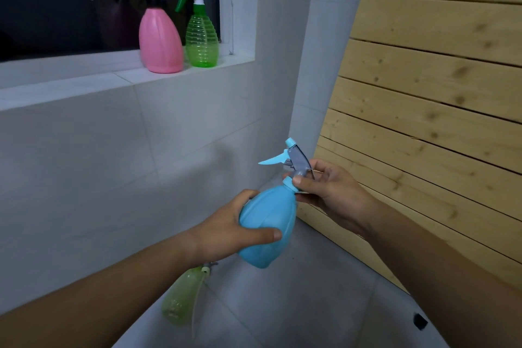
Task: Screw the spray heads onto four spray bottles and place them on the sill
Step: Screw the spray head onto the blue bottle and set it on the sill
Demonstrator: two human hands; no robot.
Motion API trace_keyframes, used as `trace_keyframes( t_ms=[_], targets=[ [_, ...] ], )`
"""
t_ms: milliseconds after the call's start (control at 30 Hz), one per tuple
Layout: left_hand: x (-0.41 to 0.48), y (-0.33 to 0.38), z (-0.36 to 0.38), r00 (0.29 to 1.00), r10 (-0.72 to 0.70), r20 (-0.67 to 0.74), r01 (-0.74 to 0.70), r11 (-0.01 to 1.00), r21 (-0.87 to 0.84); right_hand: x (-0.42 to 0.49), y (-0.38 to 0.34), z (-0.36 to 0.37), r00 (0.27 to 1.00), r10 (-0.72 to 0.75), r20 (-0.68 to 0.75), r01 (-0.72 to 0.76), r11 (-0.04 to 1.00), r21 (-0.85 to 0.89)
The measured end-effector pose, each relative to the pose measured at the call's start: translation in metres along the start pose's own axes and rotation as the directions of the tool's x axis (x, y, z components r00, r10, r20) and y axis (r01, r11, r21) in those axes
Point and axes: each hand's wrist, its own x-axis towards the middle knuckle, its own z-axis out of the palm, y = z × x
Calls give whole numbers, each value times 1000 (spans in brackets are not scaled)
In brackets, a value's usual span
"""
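Left hand wrapped around rounded blue plastic spray bottle, held midair; right hand pinching its blue-and-grey spray head collar. Best kept upright, twisted until snug. Beyond: pink bottle, green ribbed bottle on white sill.

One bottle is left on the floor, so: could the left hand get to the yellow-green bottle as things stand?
Probably not yet: the left hand is wrapped around the blue bottle, and the yellow-green bottle lies below the forearm.
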Motion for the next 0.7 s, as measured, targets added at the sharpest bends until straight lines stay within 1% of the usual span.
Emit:
trace_keyframes(
  t_ms=[100, 167, 333, 400, 500, 700],
  targets=[
    [-3, 2, 0, 1000, -23, 13, 23, 1000, -18, 0, -2, -1, 998, 31, 61, -32, 999, 10],
    [-3, 3, 2, 1000, -29, 13, 29, 999, -17, 0, -1, 0, 996, 45, 76, -47, 999, 24],
    [-3, 10, 12, 997, -71, -38, 71, 997, -13, 0, 4, 7, 1000, 8, -25, -7, 999, 42],
    [-3, 13, 14, 994, -109, -24, 108, 993, -37, 1, 5, 7, 999, 12, -46, -10, 999, 33],
    [-1, 14, 11, 984, -177, 22, 178, 976, -123, 3, 6, 6, 998, 10, -57, -9, 1000, 29],
    [0, 14, 14, 988, -154, 18, 155, 985, -80, 5, 8, 9, 998, 28, -50, -25, 999, 43]
  ],
)
